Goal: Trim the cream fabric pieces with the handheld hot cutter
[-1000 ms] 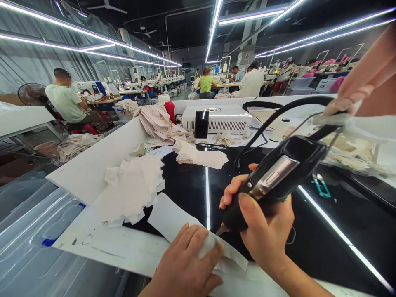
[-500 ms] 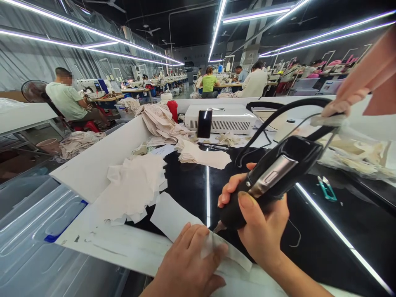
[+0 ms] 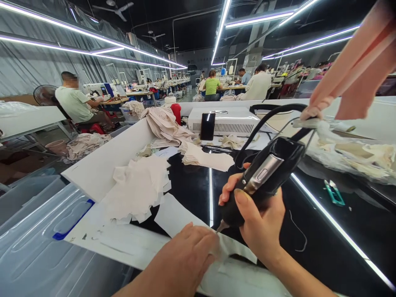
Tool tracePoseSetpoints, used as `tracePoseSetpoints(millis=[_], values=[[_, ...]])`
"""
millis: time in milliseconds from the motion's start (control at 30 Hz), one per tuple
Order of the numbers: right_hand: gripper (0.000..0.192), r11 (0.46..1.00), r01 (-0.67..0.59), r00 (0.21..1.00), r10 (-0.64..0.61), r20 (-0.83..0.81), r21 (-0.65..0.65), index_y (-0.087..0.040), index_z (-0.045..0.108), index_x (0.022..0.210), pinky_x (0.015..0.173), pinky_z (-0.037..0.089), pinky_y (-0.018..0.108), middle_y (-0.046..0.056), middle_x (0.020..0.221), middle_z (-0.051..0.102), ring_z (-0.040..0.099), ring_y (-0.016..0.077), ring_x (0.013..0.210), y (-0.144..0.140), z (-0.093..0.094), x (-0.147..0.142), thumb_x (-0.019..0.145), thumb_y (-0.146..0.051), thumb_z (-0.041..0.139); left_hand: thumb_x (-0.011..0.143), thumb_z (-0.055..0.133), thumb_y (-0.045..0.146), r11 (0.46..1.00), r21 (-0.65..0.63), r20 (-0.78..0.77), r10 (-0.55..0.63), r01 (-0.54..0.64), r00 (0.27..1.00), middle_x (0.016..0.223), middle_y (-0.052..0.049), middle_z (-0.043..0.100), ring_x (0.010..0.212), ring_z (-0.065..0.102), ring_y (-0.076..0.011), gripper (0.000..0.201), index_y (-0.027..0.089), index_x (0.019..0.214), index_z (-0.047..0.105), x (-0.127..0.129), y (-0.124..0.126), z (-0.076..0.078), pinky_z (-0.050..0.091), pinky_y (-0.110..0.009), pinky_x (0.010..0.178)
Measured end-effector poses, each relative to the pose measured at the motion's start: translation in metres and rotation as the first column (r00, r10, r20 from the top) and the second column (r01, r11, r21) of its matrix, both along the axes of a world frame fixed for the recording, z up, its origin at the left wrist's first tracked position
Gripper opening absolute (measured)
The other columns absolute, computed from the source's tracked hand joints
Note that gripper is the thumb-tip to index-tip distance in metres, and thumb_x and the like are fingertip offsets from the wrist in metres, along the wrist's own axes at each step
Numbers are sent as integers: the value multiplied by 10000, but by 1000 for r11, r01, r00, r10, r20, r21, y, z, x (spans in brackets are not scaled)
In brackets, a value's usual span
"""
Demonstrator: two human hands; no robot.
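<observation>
My right hand [image 3: 260,218] grips a black corded hand tool [image 3: 262,177] with a silver switch plate, its thumb along the side. The tool tilts down to the left, and its narrow metal tip meets a pale fabric strip [image 3: 176,214] near the front of the black tabletop. My left hand [image 3: 188,251] is closed on the strip's near edge beside that tip; its fingertips are blurred and partly hidden. A thick black cable and a pink cloth tie [image 3: 349,82] run up from the tool's rear end.
Fanned pale fabric pieces [image 3: 139,187] lie left, a smaller stack [image 3: 207,159] behind. A phone [image 3: 207,126] leans on a white vented box [image 3: 229,119]. Teal thread snips [image 3: 334,193] lie right, near bagged fabric [image 3: 359,154]. A clear plastic bin [image 3: 40,243] stands left; people work beyond.
The tool's rear end has swung slightly left, along with the pink tie. My left hand's fingers have drawn closer together at the strip's edge. The view has shifted a little.
</observation>
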State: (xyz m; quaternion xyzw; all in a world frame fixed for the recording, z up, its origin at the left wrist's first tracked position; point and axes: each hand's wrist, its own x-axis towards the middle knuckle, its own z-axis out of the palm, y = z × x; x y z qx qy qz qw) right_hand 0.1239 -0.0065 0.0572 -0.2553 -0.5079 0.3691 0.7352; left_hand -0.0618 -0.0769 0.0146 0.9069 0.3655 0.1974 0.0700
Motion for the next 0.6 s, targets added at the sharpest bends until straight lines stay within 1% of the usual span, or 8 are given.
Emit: tracePoseSetpoints(millis=[100,167,267,333,400,433,533,600], values=[[278,1000,8,1000,-8,4,-3,-285,638,1057,572,621,281,-39,874,738,688,145,627,2,5,6,942,-330,887,1002,564,-4,998,53,-96,-33,39,995,1399,-57,769,1377,687,-225,468,208,1411,639,-12,9,4,522,-427,1262],[287,1000,5,1000,-5,3,-14,-288,657,1066,573,620,282,-40,861,735,684,149,629,2,10,13,935,-360,901,1027,621,25,994,102,-148,-14,29,989,1426,-56,755,1371,685,-228,420,212,1402,648,-15,14,5,544,-409,1226],[332,999,17,1000,-18,-9,-45,-299,685,1147,555,626,291,-41,846,734,676,161,621,-2,17,23,919,-376,914,1044,782,165,984,169,-174,78,-48,982,1351,-63,757,1216,722,-239,320,199,1341,668,-8,18,5,617,-365,1059],[384,997,29,999,-31,-24,-70,-308,689,1215,534,628,296,-40,841,738,675,170,610,-7,19,28,912,-372,916,1009,879,316,977,190,-177,130,-96,975,1287,-63,756,1126,723,-256,385,191,1312,678,0,18,5,630,-372,973],[416,996,29,999,-32,-34,-84,-309,693,1249,524,630,300,-38,834,741,677,175,603,-12,20,33,907,-372,921,1005,886,441,973,186,-182,174,-140,968,1240,-59,749,1067,713,-256,453,191,1324,682,8,18,5,621,-371,922],[417,996,26,999,-29,-36,-86,-306,700,1245,524,631,300,-35,830,742,678,176,602,-14,20,34,903,-376,927,1028,857,468,970,184,-189,195,-160,962,1220,-56,744,1040,707,-250,446,192,1334,683,11,19,4,614,-366,898],[419,997,30,998,-34,-44,-73,-294,714,1217,528,633,298,-28,825,747,683,173,596,-20,21,38,889,-395,952,1102,764,403,954,213,-240,262,-213,935,1136,-50,724,942,684,-239,337,178,1342,691,19,22,3,589,-363,805],[416,998,36,998,-39,-51,-59,-289,717,1203,528,635,294,-24,824,752,687,170,590,-22,21,40,886,-403,961,1105,751,354,939,243,-277,308,-244,910,1088,-49,709,899,669,-242,307,162,1338,698,24,25,2,574,-368,760]])
